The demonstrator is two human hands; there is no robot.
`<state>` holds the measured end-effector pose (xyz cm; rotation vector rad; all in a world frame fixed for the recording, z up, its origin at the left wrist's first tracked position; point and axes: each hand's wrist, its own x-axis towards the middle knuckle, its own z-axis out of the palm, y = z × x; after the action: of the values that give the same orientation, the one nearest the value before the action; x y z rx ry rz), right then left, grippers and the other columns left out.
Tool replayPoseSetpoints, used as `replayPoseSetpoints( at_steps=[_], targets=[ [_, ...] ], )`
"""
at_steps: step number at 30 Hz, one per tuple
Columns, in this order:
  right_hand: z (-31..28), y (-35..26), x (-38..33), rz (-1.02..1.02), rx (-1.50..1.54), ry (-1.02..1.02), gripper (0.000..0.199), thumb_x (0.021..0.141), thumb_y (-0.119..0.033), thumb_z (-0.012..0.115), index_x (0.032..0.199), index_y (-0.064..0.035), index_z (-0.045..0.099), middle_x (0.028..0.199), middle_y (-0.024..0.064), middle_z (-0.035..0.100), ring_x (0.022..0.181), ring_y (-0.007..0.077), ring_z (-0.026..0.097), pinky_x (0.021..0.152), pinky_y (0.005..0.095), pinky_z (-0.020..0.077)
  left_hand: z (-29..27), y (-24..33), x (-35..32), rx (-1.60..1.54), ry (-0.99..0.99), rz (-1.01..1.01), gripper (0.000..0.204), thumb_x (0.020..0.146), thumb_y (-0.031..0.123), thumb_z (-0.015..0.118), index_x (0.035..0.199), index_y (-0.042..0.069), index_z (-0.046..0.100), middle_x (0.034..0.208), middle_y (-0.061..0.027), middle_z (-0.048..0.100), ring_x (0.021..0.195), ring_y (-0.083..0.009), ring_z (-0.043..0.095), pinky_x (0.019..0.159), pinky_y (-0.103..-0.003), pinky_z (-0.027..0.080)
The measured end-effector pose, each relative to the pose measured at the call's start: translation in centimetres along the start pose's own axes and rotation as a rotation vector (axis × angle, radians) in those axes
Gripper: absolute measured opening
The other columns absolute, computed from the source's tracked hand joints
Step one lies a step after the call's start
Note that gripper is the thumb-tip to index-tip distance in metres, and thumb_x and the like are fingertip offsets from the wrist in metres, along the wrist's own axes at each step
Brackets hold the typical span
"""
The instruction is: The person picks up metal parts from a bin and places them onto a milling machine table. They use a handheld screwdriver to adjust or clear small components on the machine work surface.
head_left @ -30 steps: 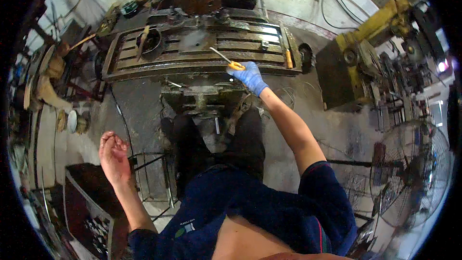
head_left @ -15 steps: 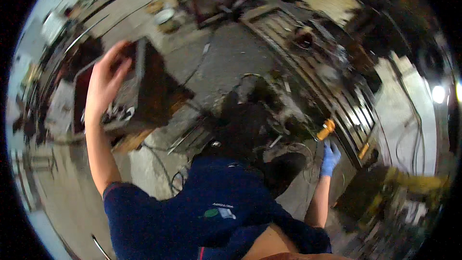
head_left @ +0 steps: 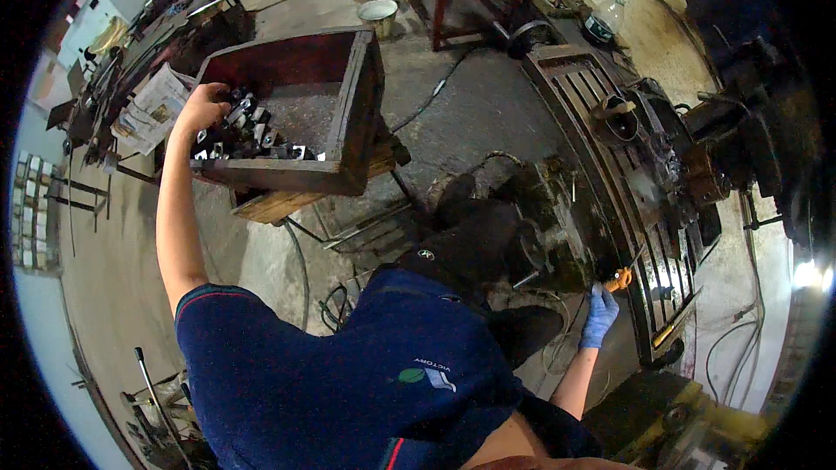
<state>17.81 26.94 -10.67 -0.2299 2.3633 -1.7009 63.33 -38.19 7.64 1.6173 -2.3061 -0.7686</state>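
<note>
Grey concrete floor (head_left: 470, 117) spreads underneath. Reaching the left hand (head_left: 202, 111) into an open box (head_left: 357, 104) of metal blocks (head_left: 259, 130) seems the step in hand; whether it grips one, I cannot tell. Grasping there would call for parting jumbled pieces. Rightward, the gloved right hand (head_left: 600, 311) clasps an orange-handled tool (head_left: 620, 278) beside a slotted machine table (head_left: 649, 318).

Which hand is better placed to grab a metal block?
Likely left: the bare left hand is at the small, dark metal blocks; the blue-gloved right hand holds an orange-handled tool.
</note>
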Motion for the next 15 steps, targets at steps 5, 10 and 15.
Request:
replayPoseSetpoints(
  at_steps=[5, 10, 15],
  targets=[
    [0.5, 0.1, -0.3, -0.001, -0.021, -0.021, 0.031, 0.078, -0.019, 0.066, 0.097, 0.0062, 0.062, 0.086, 0.0043, 0.061, 0.075, 0.0109, 0.054, 0.07, 0.0242, 0.0442, -1.4, -1.9, -1.2, 0.428, 0.23, -0.056, 0.047, 0.068, 0.017, 0.064, 0.114, 0.011, 0.055, 0.106, -0.0145, 0.06, 0.094, -0.0285, 0.059, 0.08, -0.039, 0.046],
    [0.3, 2.4, -0.1, -0.016, -0.014, -0.081, 0.026, 0.079, -0.017, 0.065, 0.091, 0.0055, 0.064, 0.082, 0.0041, 0.063, 0.073, 0.0106, 0.053, 0.071, 0.0262, 0.0431, -0.4, 0.3, -4.0, 0.814, 0.181, -0.161, 0.034, 0.066, 0.016, 0.06, 0.1, 0.014, 0.06, 0.098, -0.013, 0.062, 0.095, -0.0302, 0.058, 0.078, -0.042, 0.047],
    [0.8, 2.0, 0.1, -0.057, -0.14, -0.051, 0.027, 0.078, -0.018, 0.066, 0.09, 0.0053, 0.064, 0.082, 0.0041, 0.063, 0.073, 0.0109, 0.054, 0.071, 0.0252, 0.0431, 0.1, 0.7, -5.8, 0.907, 0.149, -0.173, 0.027, 0.065, 0.014, 0.058, 0.091, 0.009, 0.059, 0.097, -0.0125, 0.062, 0.091, -0.031, 0.059, 0.073, -0.043, 0.048]
  ],
)
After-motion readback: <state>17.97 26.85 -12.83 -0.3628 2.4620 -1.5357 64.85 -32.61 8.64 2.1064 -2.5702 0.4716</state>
